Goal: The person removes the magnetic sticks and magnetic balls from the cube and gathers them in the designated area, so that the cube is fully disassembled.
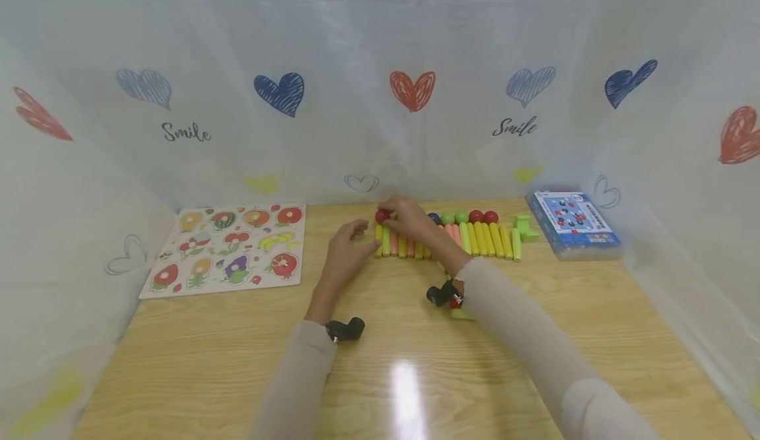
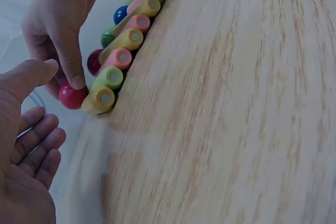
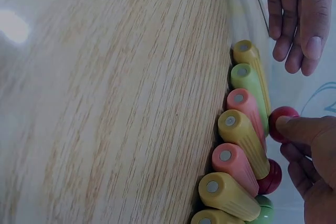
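Observation:
My right hand point(image 1: 411, 221) reaches to the left end of a row of coloured rods and pinches a red ball point(image 3: 283, 123) between thumb and fingers. The ball sits behind the end yellow rod point(image 2: 100, 100). The rods point(image 1: 481, 239) are yellow, green and pink, laid side by side, with pale round discs in their near ends. Behind them runs a line of balls, including a blue ball point(image 2: 120, 13), a green ball point(image 1: 462, 217) and a dark red ball point(image 3: 270, 177). My left hand point(image 1: 347, 250), fingers loosely bent, hovers just left of the row, holding nothing.
A fruit puzzle board point(image 1: 237, 249) lies at the left. At the back right are a blue box point(image 1: 572, 225) and a bright green piece point(image 1: 525, 229). A green rod point(image 1: 462, 314) lies partly hidden under my right wrist. A printed curtain point(image 1: 332, 143) borders the table.

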### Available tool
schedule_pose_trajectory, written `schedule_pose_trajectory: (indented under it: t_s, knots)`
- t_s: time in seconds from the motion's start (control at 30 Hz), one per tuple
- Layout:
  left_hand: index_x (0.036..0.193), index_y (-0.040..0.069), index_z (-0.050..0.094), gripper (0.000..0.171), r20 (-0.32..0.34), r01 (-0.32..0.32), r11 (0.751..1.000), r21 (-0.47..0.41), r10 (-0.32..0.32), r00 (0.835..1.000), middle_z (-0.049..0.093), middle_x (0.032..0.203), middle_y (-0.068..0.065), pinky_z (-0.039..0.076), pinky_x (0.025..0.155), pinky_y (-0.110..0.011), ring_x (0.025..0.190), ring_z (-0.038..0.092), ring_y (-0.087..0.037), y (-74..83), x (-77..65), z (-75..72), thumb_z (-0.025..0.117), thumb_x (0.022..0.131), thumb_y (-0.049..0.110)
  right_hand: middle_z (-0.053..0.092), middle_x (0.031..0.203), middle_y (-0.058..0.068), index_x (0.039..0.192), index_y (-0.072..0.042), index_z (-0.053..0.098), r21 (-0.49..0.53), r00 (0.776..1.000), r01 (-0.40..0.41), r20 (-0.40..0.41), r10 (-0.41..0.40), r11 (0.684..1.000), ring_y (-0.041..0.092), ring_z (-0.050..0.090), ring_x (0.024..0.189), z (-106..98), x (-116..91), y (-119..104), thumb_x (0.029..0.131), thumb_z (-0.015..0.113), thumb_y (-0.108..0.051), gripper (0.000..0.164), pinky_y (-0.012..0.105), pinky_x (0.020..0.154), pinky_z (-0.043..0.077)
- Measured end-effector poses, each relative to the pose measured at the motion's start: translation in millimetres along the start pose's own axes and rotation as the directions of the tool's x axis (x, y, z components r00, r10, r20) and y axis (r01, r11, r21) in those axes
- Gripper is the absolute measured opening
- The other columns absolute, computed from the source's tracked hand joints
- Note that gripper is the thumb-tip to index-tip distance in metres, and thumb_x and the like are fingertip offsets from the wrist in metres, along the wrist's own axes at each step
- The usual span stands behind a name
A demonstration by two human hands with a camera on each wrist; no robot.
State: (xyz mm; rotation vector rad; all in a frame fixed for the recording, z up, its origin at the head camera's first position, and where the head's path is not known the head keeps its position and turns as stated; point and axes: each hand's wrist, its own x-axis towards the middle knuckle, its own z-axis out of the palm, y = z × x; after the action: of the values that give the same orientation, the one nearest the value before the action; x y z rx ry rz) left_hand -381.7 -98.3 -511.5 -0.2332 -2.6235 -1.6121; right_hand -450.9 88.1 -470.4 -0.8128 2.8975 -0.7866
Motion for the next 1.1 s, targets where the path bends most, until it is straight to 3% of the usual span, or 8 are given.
schedule_pose_trajectory:
  t_s: [0.33, 0.53, 0.67, 0.9, 1.1]
  knots:
    - [0.137, 0.01, 0.056, 0.06, 0.019, -0.014, 0.999, 0.05, 0.013, 1.0, 0.058, 0.133, -0.005, 0.042, 0.106, -0.041, 0.124, 0.054, -0.022, 2.2, -15.6, 2.1, 0.076, 0.089, 0.038, 0.064, 0.125, 0.015, 0.131, -0.002, 0.064, -0.118, 1.0, -0.006, 0.02, 0.008, 0.993, 0.029, 0.061, 0.115, -1, -8, -3, 0.098, 0.064, -0.009, 0.033, 0.038, 0.096, 0.051]
    - [0.138, 0.009, 0.056, 0.058, 0.004, -0.015, 0.999, 0.042, 0.015, 1.0, 0.058, 0.131, -0.006, 0.043, 0.106, -0.042, 0.122, 0.055, -0.023, 1.6, -23.4, -2.8, 0.076, 0.09, 0.036, 0.06, 0.132, 0.017, 0.133, 0.001, 0.061, -0.044, 1.0, -0.018, -0.016, 0.017, 0.999, 0.031, 0.062, 0.113, -8, -20, -7, 0.1, 0.06, -0.01, 0.035, 0.039, 0.092, 0.053]
    - [0.138, 0.009, 0.055, 0.058, -0.006, 0.001, 0.999, 0.048, -0.001, 1.0, 0.058, 0.132, -0.006, 0.042, 0.106, -0.042, 0.124, 0.055, -0.024, 3.0, -32.7, -9.7, 0.074, 0.091, 0.037, 0.064, 0.124, 0.018, 0.128, 0.003, 0.064, -0.026, 0.999, 0.015, -0.047, -0.016, 1.0, 0.031, 0.063, 0.103, -13, -38, -11, 0.099, 0.061, -0.009, 0.032, 0.04, 0.086, 0.054]
    - [0.138, 0.01, 0.055, 0.054, -0.036, 0.055, 0.998, 0.035, -0.054, 0.998, 0.058, 0.131, -0.006, 0.043, 0.105, -0.045, 0.123, 0.054, -0.024, 2.4, -50.4, -23.8, 0.072, 0.093, 0.034, 0.067, 0.12, 0.015, 0.121, 0.002, 0.068, -0.031, 0.992, 0.071, -0.104, -0.073, 0.997, 0.031, 0.062, 0.111, -16, -87, -4, 0.097, 0.062, -0.007, 0.027, 0.044, 0.093, 0.052]
    - [0.135, 0.008, 0.057, 0.046, -0.079, 0.071, 0.997, 0.032, -0.068, 0.995, 0.06, 0.127, -0.009, 0.045, 0.102, -0.045, 0.119, 0.057, -0.026, -1.0, -57.4, -31.4, 0.068, 0.097, 0.03, 0.071, 0.107, 0.014, 0.113, 0.003, 0.071, -0.039, 0.979, 0.124, -0.155, -0.129, 0.992, 0.027, 0.065, 0.099, -10, -119, -5, 0.093, 0.067, -0.003, 0.021, 0.043, 0.089, 0.053]
